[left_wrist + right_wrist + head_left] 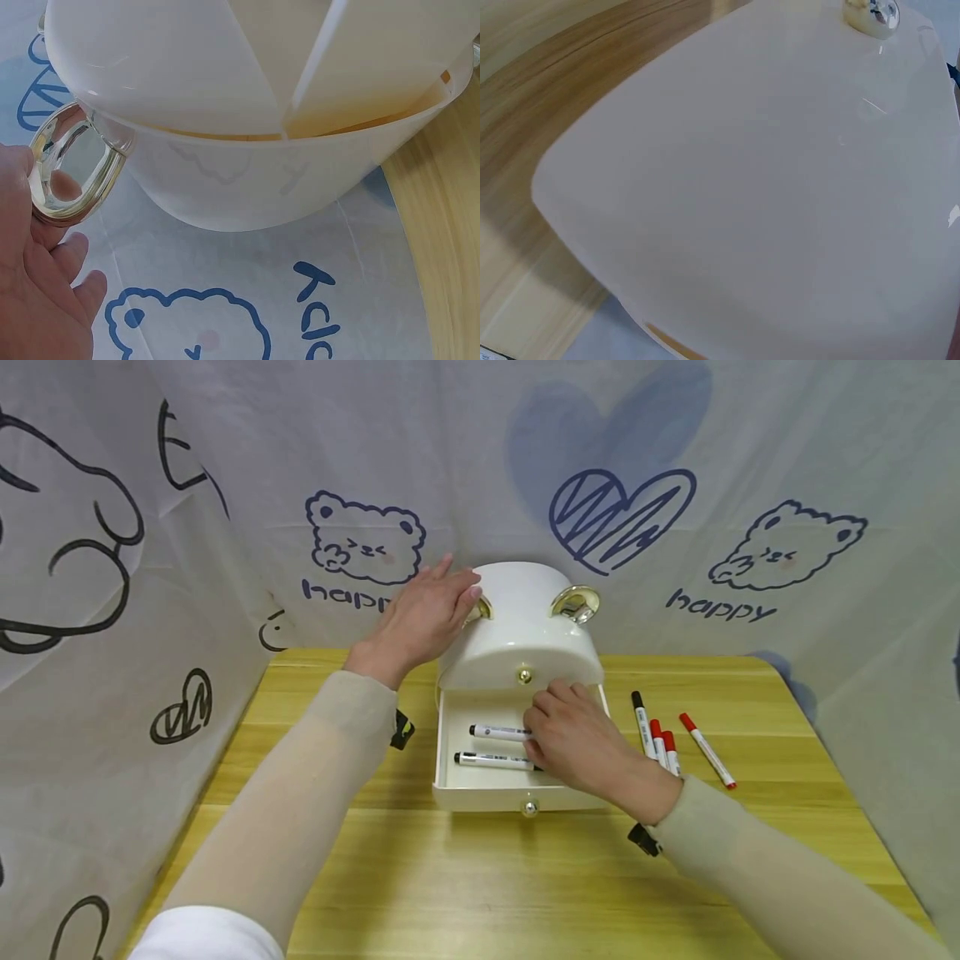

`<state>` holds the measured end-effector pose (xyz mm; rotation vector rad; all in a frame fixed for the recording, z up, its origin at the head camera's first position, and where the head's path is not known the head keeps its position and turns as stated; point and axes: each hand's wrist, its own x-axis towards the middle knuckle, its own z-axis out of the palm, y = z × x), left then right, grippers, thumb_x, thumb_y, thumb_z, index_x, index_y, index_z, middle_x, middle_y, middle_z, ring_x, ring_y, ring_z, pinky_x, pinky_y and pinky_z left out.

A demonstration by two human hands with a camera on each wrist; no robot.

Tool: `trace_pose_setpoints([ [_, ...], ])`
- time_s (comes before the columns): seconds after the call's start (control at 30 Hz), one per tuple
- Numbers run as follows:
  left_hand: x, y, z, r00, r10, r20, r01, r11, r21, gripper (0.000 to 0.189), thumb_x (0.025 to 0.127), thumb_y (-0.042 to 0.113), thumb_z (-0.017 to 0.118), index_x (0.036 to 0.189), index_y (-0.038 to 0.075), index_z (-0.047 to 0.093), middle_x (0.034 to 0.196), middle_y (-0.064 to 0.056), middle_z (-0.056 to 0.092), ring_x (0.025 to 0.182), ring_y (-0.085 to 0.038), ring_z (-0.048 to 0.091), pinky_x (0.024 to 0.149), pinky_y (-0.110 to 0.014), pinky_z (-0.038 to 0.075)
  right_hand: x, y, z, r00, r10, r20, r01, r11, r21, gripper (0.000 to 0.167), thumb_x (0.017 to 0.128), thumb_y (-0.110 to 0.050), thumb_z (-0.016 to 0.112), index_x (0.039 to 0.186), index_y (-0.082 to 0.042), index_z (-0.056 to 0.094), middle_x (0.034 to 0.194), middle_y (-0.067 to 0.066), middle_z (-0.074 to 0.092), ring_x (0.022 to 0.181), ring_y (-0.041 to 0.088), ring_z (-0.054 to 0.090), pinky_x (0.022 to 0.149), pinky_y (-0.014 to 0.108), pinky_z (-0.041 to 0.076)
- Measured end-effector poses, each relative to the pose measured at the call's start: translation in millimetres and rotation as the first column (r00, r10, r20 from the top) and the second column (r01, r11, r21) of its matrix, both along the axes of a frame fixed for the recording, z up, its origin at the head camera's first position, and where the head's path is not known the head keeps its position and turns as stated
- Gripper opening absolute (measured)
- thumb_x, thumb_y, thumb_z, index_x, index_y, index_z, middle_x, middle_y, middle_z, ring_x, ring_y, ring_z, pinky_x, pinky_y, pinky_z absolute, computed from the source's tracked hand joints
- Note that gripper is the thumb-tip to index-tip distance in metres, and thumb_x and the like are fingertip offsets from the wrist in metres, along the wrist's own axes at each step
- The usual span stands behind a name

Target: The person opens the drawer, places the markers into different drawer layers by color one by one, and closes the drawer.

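Note:
A white box [525, 610] with gold ear-shaped handles stands at the back of the table, its lower drawer [491, 799] pulled out. My left hand [429, 614] holds the left gold ear [79, 165], a fingertip showing through the ring; the other fingers extend past it. Inside the drawer, my right hand [581, 739] has bent fingers around the right end of a black-capped white marker [501, 733], covering that end. Another black-capped marker [495, 762] lies in front of it on the drawer floor, its right end beside my thumb.
Right of the drawer lie a black-capped marker [642, 727] and three red-capped ones, one red-capped marker [708, 752] apart from the others. Behind the box hangs a printed cloth [480, 460]. A gold knob [874, 16] protrudes from the box's upper front.

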<state>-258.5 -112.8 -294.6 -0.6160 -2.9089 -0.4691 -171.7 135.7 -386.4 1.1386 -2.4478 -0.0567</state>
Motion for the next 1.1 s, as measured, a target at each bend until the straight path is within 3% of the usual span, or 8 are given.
trace_pose_setpoints([
  [0.27, 1.1, 0.0, -1.3, 1.0, 0.004, 0.003, -0.004, 1.0, 0.005, 0.055, 0.117, 0.042, 0.027, 0.159, 0.013, 0.048, 0.166, -0.005, 0.045, 0.165, -0.026, 0.015, 0.137, -0.039, 0.007, 1.8, 3, -2.3, 1.0, -0.021, 0.02, 0.021, 1.0, -0.003, 0.025, 0.093, -0.033, 0.079, 0.088, -0.01, 0.071, 0.091, 0.005, 0.067, 0.089, 0.028, 0.051, 0.078, 0.038, 0.042],
  [0.43, 1.7, -0.3, -2.9, 1.0, 0.008, 0.013, -0.008, 1.0, 0.014, 0.055, 0.117, 0.042, 0.026, 0.159, 0.014, 0.047, 0.167, -0.004, 0.044, 0.165, -0.025, 0.014, 0.137, -0.038, 0.006, 4.4, 11, -4.2, 0.999, -0.032, 0.038, 0.036, 0.994, -0.106, 0.022, 0.093, -0.028, 0.08, 0.091, -0.007, 0.072, 0.093, 0.006, 0.068, 0.09, 0.028, 0.053, 0.079, 0.04, 0.047],
  [0.57, 2.2, -0.3, -3.6, 1.0, 0.008, 0.019, -0.009, 1.0, 0.019, 0.055, 0.117, 0.043, 0.026, 0.16, 0.015, 0.046, 0.167, -0.004, 0.043, 0.165, -0.025, 0.013, 0.137, -0.038, 0.005, 5.7, 22, -7.2, 0.998, -0.044, 0.042, 0.052, 0.973, -0.226, 0.018, 0.092, -0.023, 0.08, 0.093, -0.005, 0.074, 0.093, 0.007, 0.069, 0.089, 0.03, 0.056, 0.078, 0.042, 0.05],
  [0.7, 2.4, 0.0, -3.7, 1.0, 0.011, 0.022, -0.011, 1.0, 0.024, 0.055, 0.117, 0.043, 0.027, 0.16, 0.015, 0.046, 0.168, -0.004, 0.043, 0.165, -0.025, 0.013, 0.137, -0.038, 0.006, 4.4, 39, -9.1, 0.996, -0.083, 0.035, 0.09, 0.928, -0.361, 0.018, 0.09, -0.019, 0.082, 0.092, -0.003, 0.073, 0.092, 0.011, 0.069, 0.089, 0.033, 0.056, 0.077, 0.044, 0.049],
  [0.87, 2.1, 0.1, -3.9, 1.0, 0.008, 0.014, -0.008, 1.0, 0.02, 0.055, 0.117, 0.043, 0.027, 0.16, 0.015, 0.046, 0.167, -0.003, 0.043, 0.165, -0.025, 0.014, 0.137, -0.04, 0.009, -0.8, 71, -12.5, 0.986, -0.167, -0.002, 0.141, 0.84, -0.524, 0.017, 0.09, -0.011, 0.08, 0.093, 0.004, 0.073, 0.091, 0.018, 0.069, 0.088, 0.039, 0.056, 0.075, 0.046, 0.047],
  [0.97, 1.4, -0.1, -3.7, 1.0, 0.005, 0.013, -0.006, 1.0, 0.019, 0.055, 0.117, 0.043, 0.026, 0.16, 0.015, 0.046, 0.167, -0.004, 0.043, 0.165, -0.025, 0.014, 0.137, -0.039, 0.008, -3.5, 91, -18.8, 0.972, -0.233, -0.02, 0.177, 0.79, -0.587, 0.015, 0.091, -0.007, 0.078, 0.094, 0.007, 0.073, 0.089, 0.022, 0.067, 0.087, 0.043, 0.055, 0.074, 0.05, 0.047],
  [1.1, 0.8, -0.8, -2.9, 1.0, 0.009, 0.013, -0.009, 1.0, 0.02, 0.055, 0.117, 0.043, 0.026, 0.16, 0.015, 0.046, 0.168, -0.003, 0.043, 0.165, -0.025, 0.014, 0.137, -0.037, 0.007, -6.4, 113, -32.6, 0.941, -0.339, -0.002, 0.269, 0.75, -0.605, 0.017, 0.092, -0.008, 0.077, 0.095, 0.008, 0.074, 0.09, 0.023, 0.067, 0.088, 0.045, 0.055, 0.075, 0.053, 0.045],
])
